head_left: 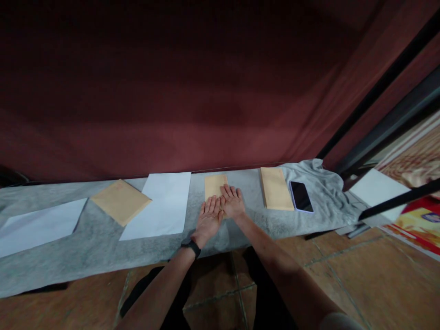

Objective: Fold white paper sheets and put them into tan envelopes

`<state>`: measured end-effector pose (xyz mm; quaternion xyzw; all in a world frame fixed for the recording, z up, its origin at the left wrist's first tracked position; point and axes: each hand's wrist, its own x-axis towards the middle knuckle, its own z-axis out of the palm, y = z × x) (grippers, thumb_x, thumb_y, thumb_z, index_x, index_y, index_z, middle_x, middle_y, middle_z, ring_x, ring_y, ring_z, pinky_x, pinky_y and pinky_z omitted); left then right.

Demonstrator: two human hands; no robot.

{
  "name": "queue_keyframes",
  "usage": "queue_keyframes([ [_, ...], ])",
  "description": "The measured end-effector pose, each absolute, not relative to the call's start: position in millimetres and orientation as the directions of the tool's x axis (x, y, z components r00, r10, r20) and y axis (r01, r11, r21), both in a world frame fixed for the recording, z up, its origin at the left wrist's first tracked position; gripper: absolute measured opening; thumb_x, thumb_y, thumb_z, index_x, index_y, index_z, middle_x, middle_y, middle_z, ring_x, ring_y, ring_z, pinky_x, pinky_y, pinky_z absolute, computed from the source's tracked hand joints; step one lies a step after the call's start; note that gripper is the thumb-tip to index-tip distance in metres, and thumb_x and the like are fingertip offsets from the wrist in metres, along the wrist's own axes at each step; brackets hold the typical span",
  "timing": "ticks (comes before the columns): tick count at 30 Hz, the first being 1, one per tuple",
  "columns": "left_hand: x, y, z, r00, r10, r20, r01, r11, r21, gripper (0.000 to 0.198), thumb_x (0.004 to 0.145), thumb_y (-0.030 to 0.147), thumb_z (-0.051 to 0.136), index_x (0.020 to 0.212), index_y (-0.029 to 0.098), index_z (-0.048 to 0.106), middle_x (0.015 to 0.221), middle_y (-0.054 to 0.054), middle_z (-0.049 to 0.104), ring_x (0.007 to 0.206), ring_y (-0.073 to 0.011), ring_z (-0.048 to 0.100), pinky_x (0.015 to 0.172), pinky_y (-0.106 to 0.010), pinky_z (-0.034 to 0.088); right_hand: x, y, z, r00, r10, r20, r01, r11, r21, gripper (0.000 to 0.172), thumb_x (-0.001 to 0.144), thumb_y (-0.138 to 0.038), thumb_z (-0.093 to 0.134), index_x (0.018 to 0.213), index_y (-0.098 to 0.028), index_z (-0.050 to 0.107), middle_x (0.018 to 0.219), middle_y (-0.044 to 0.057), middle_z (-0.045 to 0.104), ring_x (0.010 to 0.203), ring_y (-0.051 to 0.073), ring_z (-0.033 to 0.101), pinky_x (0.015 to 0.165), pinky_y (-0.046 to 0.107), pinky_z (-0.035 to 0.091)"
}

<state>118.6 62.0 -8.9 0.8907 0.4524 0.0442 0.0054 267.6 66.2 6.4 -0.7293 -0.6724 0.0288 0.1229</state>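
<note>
A small tan envelope (213, 184) lies on the grey cloth in front of me, its lower part covered by my hands. My left hand (208, 216) rests flat on it, fingers stretched out, with a dark band at the wrist. Flat beside it, my right hand (233, 201) presses on the envelope's right side, and the two hands touch near the thumbs. To the right sits a stack of tan envelopes (277, 189). On the left, another tan envelope (120, 201) lies turned at an angle, overlapping a white sheet of paper (168, 204).
Another white sheet (41, 227) lies at the far left of the cloth-covered bench (113, 252). A phone (301, 197) is right of the envelope stack. A dark red wall (220, 137) stands behind. Black metal bars (378, 82) and a colourful box (421, 224) are at the right.
</note>
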Motion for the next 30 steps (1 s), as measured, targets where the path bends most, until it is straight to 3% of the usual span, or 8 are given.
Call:
queue_keyframes([
  [9,116.6,57.1,-8.3,0.597,0.800,0.064,0.796,-0.600,0.082,0.061,0.102,0.036,0.032,0.159,0.014,0.031,0.166,-0.013,0.028,0.155,-0.0283,0.021,0.126,-0.051,0.020,267.8,54.5,-3.1,0.098,0.986,0.138,0.981,-0.072,-0.180,0.054,0.106,-0.033,0.031,0.158,-0.020,0.035,0.165,0.008,0.032,0.151,0.029,0.033,0.122,0.052,0.021],
  [20,113.6,48.3,-9.9,0.589,0.795,0.143,0.792,-0.603,0.094,0.061,0.101,0.037,0.036,0.158,0.016,0.032,0.165,-0.013,0.032,0.154,-0.0287,0.025,0.125,-0.051,0.020,272.9,18.7,-9.7,0.153,0.957,0.246,0.978,-0.112,-0.174,0.052,0.105,-0.032,0.032,0.153,-0.014,0.043,0.157,0.015,0.044,0.146,0.031,0.041,0.121,0.058,0.023],
  [23,114.8,44.2,-8.6,0.640,0.751,0.161,0.744,-0.659,0.110,0.059,0.102,0.034,0.035,0.158,0.014,0.033,0.164,-0.013,0.034,0.154,-0.0264,0.026,0.127,-0.048,0.019,274.1,22.0,-6.3,0.119,0.968,0.220,0.967,-0.063,-0.246,0.054,0.106,-0.032,0.027,0.152,-0.010,0.045,0.159,0.016,0.041,0.148,0.030,0.038,0.122,0.056,0.023],
  [26,116.4,40.7,-5.6,0.704,0.697,0.132,0.684,-0.717,0.136,0.059,0.102,0.032,0.036,0.157,0.010,0.033,0.163,-0.015,0.035,0.154,-0.0269,0.025,0.127,-0.048,0.018,266.4,29.4,-5.7,0.061,0.981,0.186,0.918,0.018,-0.397,0.058,0.107,-0.036,0.017,0.153,-0.012,0.043,0.161,0.013,0.040,0.150,0.023,0.035,0.122,0.047,0.030],
  [30,118.6,39.2,-0.6,0.754,0.654,0.059,0.639,-0.752,0.161,0.057,0.102,0.028,0.035,0.155,0.007,0.036,0.165,-0.017,0.028,0.156,-0.0285,0.017,0.129,-0.050,0.012,247.2,30.3,-11.9,-0.006,0.986,0.164,0.864,0.088,-0.496,0.062,0.107,-0.042,0.014,0.155,-0.012,0.040,0.162,0.012,0.039,0.152,0.019,0.030,0.123,0.043,0.030],
])
